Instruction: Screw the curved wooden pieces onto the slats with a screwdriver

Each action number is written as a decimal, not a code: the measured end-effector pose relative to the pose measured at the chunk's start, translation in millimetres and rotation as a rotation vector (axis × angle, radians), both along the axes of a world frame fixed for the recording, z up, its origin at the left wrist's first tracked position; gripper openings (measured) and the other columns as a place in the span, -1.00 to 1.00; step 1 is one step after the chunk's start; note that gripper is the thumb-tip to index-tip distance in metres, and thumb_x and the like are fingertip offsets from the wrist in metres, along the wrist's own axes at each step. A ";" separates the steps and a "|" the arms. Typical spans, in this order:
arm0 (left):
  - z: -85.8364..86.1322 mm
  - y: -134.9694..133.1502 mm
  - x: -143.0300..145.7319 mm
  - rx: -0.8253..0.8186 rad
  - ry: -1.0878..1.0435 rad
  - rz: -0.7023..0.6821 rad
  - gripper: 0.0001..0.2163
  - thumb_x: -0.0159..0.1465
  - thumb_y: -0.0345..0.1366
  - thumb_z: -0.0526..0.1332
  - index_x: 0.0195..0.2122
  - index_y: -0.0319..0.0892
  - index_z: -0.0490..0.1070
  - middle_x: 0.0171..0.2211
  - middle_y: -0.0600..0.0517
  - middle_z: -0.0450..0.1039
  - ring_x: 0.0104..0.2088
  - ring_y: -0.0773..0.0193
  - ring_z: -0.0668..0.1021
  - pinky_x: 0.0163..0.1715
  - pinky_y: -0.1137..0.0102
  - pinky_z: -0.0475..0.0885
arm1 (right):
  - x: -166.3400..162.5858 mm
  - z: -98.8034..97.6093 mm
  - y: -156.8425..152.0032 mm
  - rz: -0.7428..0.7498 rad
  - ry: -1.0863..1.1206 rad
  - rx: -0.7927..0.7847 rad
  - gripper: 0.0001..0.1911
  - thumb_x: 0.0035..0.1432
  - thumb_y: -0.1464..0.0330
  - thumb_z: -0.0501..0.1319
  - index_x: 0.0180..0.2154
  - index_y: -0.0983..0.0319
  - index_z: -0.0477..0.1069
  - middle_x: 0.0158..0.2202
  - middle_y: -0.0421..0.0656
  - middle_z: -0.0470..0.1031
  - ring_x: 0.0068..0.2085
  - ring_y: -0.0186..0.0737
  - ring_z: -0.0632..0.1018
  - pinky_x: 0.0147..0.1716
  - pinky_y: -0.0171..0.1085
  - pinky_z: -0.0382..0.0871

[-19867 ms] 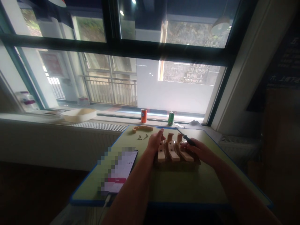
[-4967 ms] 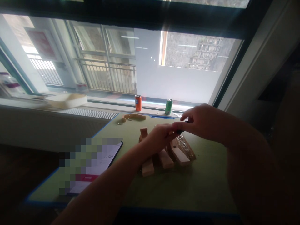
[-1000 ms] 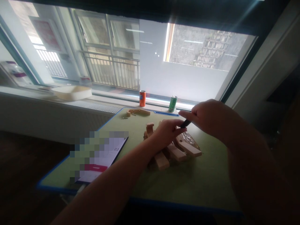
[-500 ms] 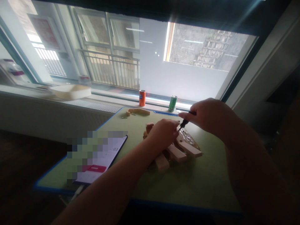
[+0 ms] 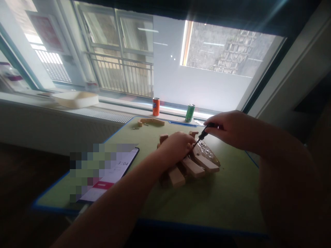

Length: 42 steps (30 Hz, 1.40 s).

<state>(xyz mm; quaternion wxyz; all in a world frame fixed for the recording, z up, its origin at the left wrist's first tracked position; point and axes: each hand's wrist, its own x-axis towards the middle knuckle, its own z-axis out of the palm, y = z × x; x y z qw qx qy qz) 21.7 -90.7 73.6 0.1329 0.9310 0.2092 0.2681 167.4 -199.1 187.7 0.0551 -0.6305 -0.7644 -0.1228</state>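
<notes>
A wooden rack of several curved wooden hooks [image 5: 191,164] lies in the middle of the green mat [image 5: 217,203]. My left hand [image 5: 176,146] rests on top of the hooks, fingers curled down around them. My right hand [image 5: 230,128] is closed on a black-handled screwdriver [image 5: 201,136], whose tip points down-left into the hooks beside my left fingers. A clear bag [image 5: 208,153] of small parts lies against the right side of the rack.
A phone [image 5: 111,174] with a lit screen lies at the mat's left. A loose wooden hook [image 5: 151,121] and screws [image 5: 136,128] sit at the far edge. An orange can [image 5: 156,106], a green can [image 5: 190,112] and a white tray [image 5: 74,99] stand on the sill.
My right hand has shifted slightly right and lowered, tilting the screwdriver tip toward the hooks. My left hand stays pressed on the rack. The view has drifted a little.
</notes>
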 end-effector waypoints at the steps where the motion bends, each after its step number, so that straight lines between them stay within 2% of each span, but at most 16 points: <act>1: -0.2 0.3 -0.2 -0.008 -0.002 0.002 -0.76 0.15 -0.28 0.13 -0.20 -0.07 0.51 -0.35 -0.04 0.51 -0.38 0.23 0.49 -0.35 0.36 0.35 | 0.1 -1.1 0.9 -0.041 -0.017 0.011 -0.61 0.14 0.11 0.01 -0.37 0.20 0.51 -0.50 -0.17 0.48 -0.53 -0.33 0.40 -0.53 -0.33 0.12; 3: -0.1 0.2 -0.2 -0.018 -0.002 0.014 -0.77 0.14 -0.27 0.14 -0.20 -0.06 0.51 -0.33 -0.04 0.51 -0.38 0.24 0.49 -0.36 0.36 0.34 | 0.0 -4.2 4.0 -0.117 -0.048 0.050 -0.48 0.13 0.02 -0.03 -0.49 0.24 0.50 -0.59 -0.16 0.43 -0.58 -0.33 0.36 -0.56 -0.31 0.09; 5: 0.5 -0.3 0.1 -0.025 0.001 0.024 -0.77 0.14 -0.25 0.14 -0.21 -0.05 0.51 -0.33 -0.04 0.50 -0.38 0.22 0.49 -0.36 0.35 0.34 | -0.6 -7.2 7.7 -0.139 -0.044 0.105 -0.45 0.12 0.01 -0.03 -0.52 0.26 0.49 -0.60 -0.14 0.42 -0.58 -0.33 0.36 -0.56 -0.31 0.08; 10: 1.7 -0.6 0.6 -0.020 0.025 0.027 -0.78 0.14 -0.23 0.15 -0.23 -0.03 0.52 -0.37 -0.02 0.50 -0.38 0.21 0.48 -0.37 0.34 0.33 | -2.3 -9.0 12.3 -0.012 0.031 0.180 -0.65 0.14 0.14 0.06 -0.25 0.21 0.49 -0.41 -0.14 0.50 -0.45 -0.30 0.43 -0.49 -0.33 0.15; 16: 4.1 -1.4 -0.4 -0.016 0.068 0.006 -0.77 0.16 -0.23 0.13 -0.20 -0.06 0.51 -0.34 -0.02 0.51 -0.31 0.22 0.49 -0.32 0.36 0.32 | 0.0 -4.9 7.2 -0.007 0.003 0.095 -0.67 0.15 0.19 0.04 -0.23 0.17 0.50 -0.42 -0.18 0.51 -0.49 -0.34 0.42 -0.52 -0.35 0.16; 19: 5.1 -2.0 -0.8 -0.028 0.071 0.021 -0.76 0.16 -0.23 0.13 -0.18 -0.05 0.50 -0.32 -0.01 0.51 -0.30 0.22 0.49 -0.30 0.36 0.33 | 2.9 -4.2 6.7 -0.080 -0.041 0.061 -0.58 0.13 0.09 0.02 -0.38 0.21 0.53 -0.54 -0.17 0.47 -0.58 -0.36 0.37 -0.58 -0.34 0.11; 21: 4.9 -1.8 -0.7 -0.044 0.065 0.030 -0.76 0.16 -0.23 0.13 -0.18 -0.05 0.50 -0.32 0.00 0.51 -0.32 0.23 0.49 -0.30 0.36 0.33 | 3.9 -5.1 8.2 -0.140 -0.082 0.083 -0.46 0.11 0.00 -0.02 -0.53 0.25 0.50 -0.63 -0.16 0.42 -0.63 -0.37 0.34 -0.60 -0.33 0.08; 23: 4.4 -1.1 -0.5 -0.054 0.059 0.029 -0.76 0.16 -0.23 0.13 -0.18 -0.06 0.50 -0.32 0.00 0.51 -0.33 0.24 0.50 -0.30 0.37 0.34 | 3.9 -7.0 10.2 -0.157 -0.099 0.123 -0.44 0.12 0.01 -0.02 -0.57 0.27 0.48 -0.64 -0.14 0.41 -0.62 -0.35 0.34 -0.60 -0.32 0.08; 24: 4.2 -0.7 -0.4 -0.058 0.058 0.022 -0.76 0.16 -0.23 0.13 -0.18 -0.06 0.50 -0.31 0.00 0.51 -0.32 0.24 0.50 -0.29 0.37 0.34 | 3.7 -8.1 11.0 -0.144 -0.088 0.141 -0.48 0.12 0.03 0.00 -0.52 0.27 0.50 -0.61 -0.13 0.43 -0.60 -0.33 0.37 -0.59 -0.33 0.10; 27: 3.5 -0.2 -0.1 -0.057 0.062 0.012 -0.76 0.16 -0.23 0.13 -0.19 -0.08 0.50 -0.31 -0.01 0.52 -0.31 0.23 0.50 -0.29 0.36 0.34 | 3.4 -11.8 12.4 -0.070 -0.012 0.176 -0.65 0.10 0.15 0.11 -0.18 0.22 0.46 -0.40 -0.13 0.52 -0.46 -0.28 0.45 -0.53 -0.34 0.17; 29: 3.3 -0.5 -0.1 -0.052 0.063 0.019 -0.76 0.16 -0.22 0.13 -0.19 -0.08 0.50 -0.31 -0.01 0.52 -0.32 0.23 0.50 -0.31 0.36 0.34 | 4.5 -13.2 12.3 -0.022 0.010 0.162 -0.65 0.09 0.21 0.13 -0.09 0.17 0.41 -0.32 -0.14 0.52 -0.40 -0.27 0.47 -0.48 -0.34 0.20; 32: 3.6 -1.6 -0.2 -0.055 0.061 0.032 -0.76 0.16 -0.22 0.13 -0.19 -0.08 0.50 -0.31 -0.02 0.52 -0.34 0.24 0.50 -0.33 0.37 0.34 | 7.7 -11.4 10.6 0.012 0.003 0.093 -0.72 0.13 0.26 0.08 -0.15 0.16 0.44 -0.35 -0.16 0.52 -0.40 -0.29 0.46 -0.48 -0.35 0.20; 34: 4.1 -2.2 -0.3 -0.058 0.062 0.024 -0.76 0.15 -0.22 0.14 -0.18 -0.09 0.50 -0.31 -0.02 0.52 -0.33 0.24 0.50 -0.31 0.36 0.35 | 9.9 -8.0 8.4 -0.023 -0.009 0.047 -0.71 0.14 0.23 0.05 -0.21 0.18 0.47 -0.40 -0.16 0.51 -0.46 -0.30 0.44 -0.52 -0.35 0.18; 37: 4.6 -2.4 -0.6 -0.061 0.059 0.020 -0.76 0.15 -0.22 0.15 -0.18 -0.07 0.50 -0.32 0.00 0.52 -0.33 0.24 0.50 -0.27 0.35 0.35 | 9.7 -3.9 5.5 -0.173 -0.059 -0.039 -0.53 0.09 0.02 0.02 -0.47 0.23 0.49 -0.59 -0.15 0.44 -0.60 -0.33 0.37 -0.61 -0.33 0.10; 39: 4.9 -2.6 -0.8 -0.064 0.059 0.027 -0.76 0.15 -0.21 0.15 -0.19 -0.06 0.50 -0.31 0.00 0.52 -0.33 0.24 0.50 -0.28 0.35 0.36 | 5.8 -4.4 5.0 -0.231 -0.078 -0.043 -0.41 0.05 -0.08 -0.02 -0.57 0.25 0.46 -0.64 -0.14 0.40 -0.64 -0.34 0.33 -0.63 -0.33 0.06; 42: 5.8 -3.2 -1.2 -0.060 0.068 0.019 -0.77 0.15 -0.22 0.16 -0.20 -0.08 0.51 -0.30 -0.02 0.51 -0.32 0.24 0.50 -0.28 0.37 0.36 | -2.5 -9.6 6.1 -0.160 -0.031 0.024 -0.51 0.09 0.00 0.01 -0.42 0.23 0.50 -0.55 -0.14 0.46 -0.59 -0.33 0.37 -0.60 -0.34 0.09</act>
